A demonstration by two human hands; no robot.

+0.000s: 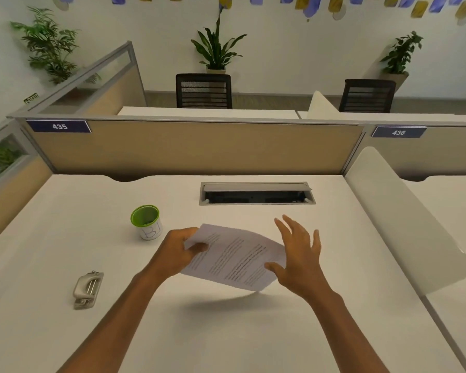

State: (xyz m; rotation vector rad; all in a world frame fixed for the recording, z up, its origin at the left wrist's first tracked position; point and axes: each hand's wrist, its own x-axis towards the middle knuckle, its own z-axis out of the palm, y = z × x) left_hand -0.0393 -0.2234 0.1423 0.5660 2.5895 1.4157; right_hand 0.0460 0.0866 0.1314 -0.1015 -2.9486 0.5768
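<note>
White paper [234, 255] hangs above the desk [65, 238], long axis hand to hand; the left hand [176, 250] pinches its left end; the right hand [299, 254], fingers spread, hovers at its right edge.

Colours and patterns observed at workstation 435

Sheet of paper [234, 255]: white, printed with rows of black text. Cup [146, 221]: white body with blue handwritten letters, green rim and lining. Hole punch [88, 289]: grey with silver bars. Surface [65, 238]: plain off-white. Partition panel [194, 146]: tan with grey frame. Number plate [59, 126]: navy with white digits. Chairs [203, 90]: black mesh.
</note>
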